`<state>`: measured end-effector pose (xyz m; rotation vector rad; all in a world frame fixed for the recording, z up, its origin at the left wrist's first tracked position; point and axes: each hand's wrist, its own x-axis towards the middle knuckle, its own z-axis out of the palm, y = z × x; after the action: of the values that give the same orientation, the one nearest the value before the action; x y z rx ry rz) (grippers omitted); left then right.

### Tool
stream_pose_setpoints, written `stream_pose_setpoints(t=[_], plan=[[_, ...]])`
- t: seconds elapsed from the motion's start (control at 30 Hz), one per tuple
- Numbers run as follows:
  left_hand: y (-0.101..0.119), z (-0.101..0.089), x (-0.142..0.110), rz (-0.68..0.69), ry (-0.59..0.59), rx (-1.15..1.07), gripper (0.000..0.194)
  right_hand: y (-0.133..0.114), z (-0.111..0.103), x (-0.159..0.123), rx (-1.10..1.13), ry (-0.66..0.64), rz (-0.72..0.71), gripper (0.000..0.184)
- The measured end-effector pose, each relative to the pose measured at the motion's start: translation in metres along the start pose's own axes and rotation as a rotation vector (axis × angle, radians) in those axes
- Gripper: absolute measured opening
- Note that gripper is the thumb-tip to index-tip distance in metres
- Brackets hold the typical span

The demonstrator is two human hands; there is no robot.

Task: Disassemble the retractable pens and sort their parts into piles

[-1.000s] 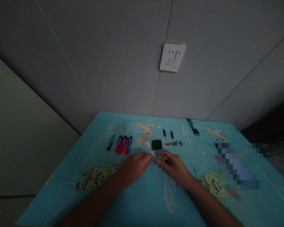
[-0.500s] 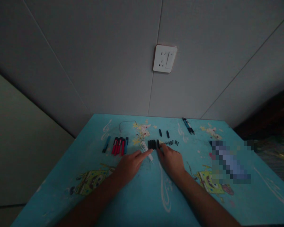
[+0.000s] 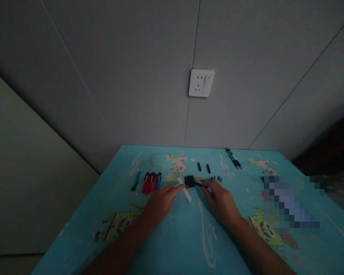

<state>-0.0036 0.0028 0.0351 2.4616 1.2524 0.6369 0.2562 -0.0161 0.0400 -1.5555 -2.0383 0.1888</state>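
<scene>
My right hand (image 3: 221,199) rests on a blue cartoon-printed table (image 3: 172,236) and pinches a small black pen part (image 3: 198,184) beside a row of black pen parts (image 3: 189,180). My left hand (image 3: 160,202) lies on the table with its fingertips closed on thin white refills (image 3: 184,190). Left of the hands lies a group of red and blue pen barrels (image 3: 150,180), with a single blue one (image 3: 135,180) apart. Small dark springs or tips (image 3: 213,178) lie right of the black row.
Two black caps (image 3: 203,167) and two finished pens (image 3: 233,158) lie near the table's far edge. A thin wire (image 3: 156,156) lies at the back left. A blurred object (image 3: 289,204) sits at the right. A wall socket (image 3: 201,82) is above the table.
My hands came apart. The right hand reached to the row of black parts and drew one out to the right. The left hand stayed by the white refills.
</scene>
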Motion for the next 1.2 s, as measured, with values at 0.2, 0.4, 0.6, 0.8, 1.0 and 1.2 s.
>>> stream_pose_setpoints(t=[0.2, 0.4, 0.6, 0.8, 1.0, 1.2], plan=[[0.0035, -0.002, 0.0014, -0.004, -0.02, 0.024, 0.045, 0.0003, -0.0055, -0.0006, 0.126, -0.026, -0.106, 0.024], [0.0043, 0.0001, 0.0002, 0.009, -0.021, 0.05, 0.046, 0.0027, -0.0043, 0.0003, 0.109, -0.017, -0.085, 0.024], [0.0021, 0.0002, -0.0004, 0.014, -0.021, 0.033, 0.047, 0.0038, -0.0047, 0.0006, 0.094, -0.052, -0.097, 0.023], [0.0046, -0.0014, -0.0003, 0.015, -0.054, 0.074, 0.046, 0.0015, -0.0054, -0.0002, 0.112, -0.04, -0.086, 0.022], [0.0068, -0.0034, 0.0008, 0.009, -0.055, 0.066, 0.045, 0.002, -0.0036, -0.0005, 0.128, -0.05, -0.092, 0.022], [0.0043, -0.0019, -0.0003, -0.006, -0.056, 0.062, 0.046, 0.0014, -0.0045, 0.0003, 0.139, -0.048, -0.09, 0.021]])
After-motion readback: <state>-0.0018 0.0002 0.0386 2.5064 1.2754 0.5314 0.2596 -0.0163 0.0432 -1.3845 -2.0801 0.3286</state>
